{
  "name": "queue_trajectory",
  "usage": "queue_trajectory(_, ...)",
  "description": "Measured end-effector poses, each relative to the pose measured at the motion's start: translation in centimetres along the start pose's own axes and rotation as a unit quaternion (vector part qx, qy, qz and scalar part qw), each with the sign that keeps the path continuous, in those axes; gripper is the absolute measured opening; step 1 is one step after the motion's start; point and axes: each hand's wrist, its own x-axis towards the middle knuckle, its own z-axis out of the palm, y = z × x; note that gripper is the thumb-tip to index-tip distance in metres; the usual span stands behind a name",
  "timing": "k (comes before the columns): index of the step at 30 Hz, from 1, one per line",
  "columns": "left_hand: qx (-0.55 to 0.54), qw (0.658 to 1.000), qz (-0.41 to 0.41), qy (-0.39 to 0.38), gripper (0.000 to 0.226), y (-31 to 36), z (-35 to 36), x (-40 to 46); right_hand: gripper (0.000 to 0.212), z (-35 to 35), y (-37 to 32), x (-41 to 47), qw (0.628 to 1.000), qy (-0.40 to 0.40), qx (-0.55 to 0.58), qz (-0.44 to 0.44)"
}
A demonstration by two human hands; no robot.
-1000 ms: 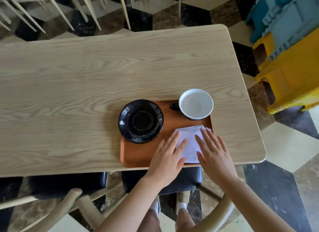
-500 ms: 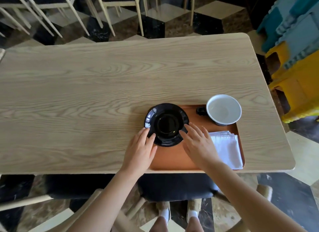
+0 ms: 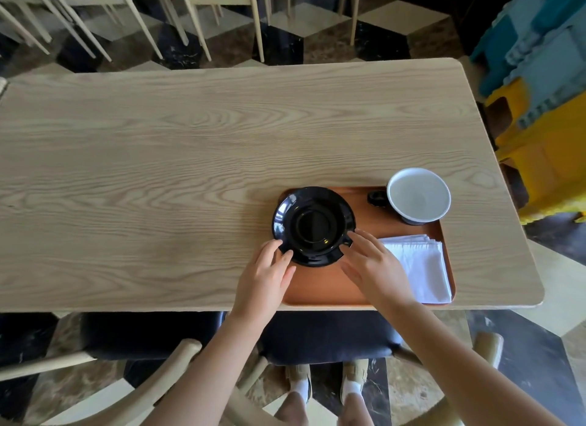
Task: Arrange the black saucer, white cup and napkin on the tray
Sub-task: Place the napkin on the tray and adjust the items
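A glossy black saucer rests on the left end of a brown tray, overhanging the tray's left edge. My left hand touches the saucer's near left rim with its fingertips. My right hand touches the near right rim, fingers spread. Neither hand lifts it. A white cup with a dark handle stands upright at the tray's far right corner. A folded white napkin lies flat at the near right of the tray, just right of my right hand.
The tray sits at the near right of a long light wooden table. Chairs with dark seats stand under the near edge. Pale chair legs line the far side. Yellow and blue plastic stools are stacked at the right.
Both hands left the napkin and moved left to the saucer's near rim. The napkin now lies uncovered on the tray. The saucer and cup keep their places on the tray.
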Motion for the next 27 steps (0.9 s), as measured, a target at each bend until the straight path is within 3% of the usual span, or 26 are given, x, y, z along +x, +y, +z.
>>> queue_trajectory(27,0.013,1.0,0.0,-0.003,0.023,0.1,-0.1,-2.3,0.015,0.4,-1.2,-2.2,1.0,0.007,-0.012,0.028)
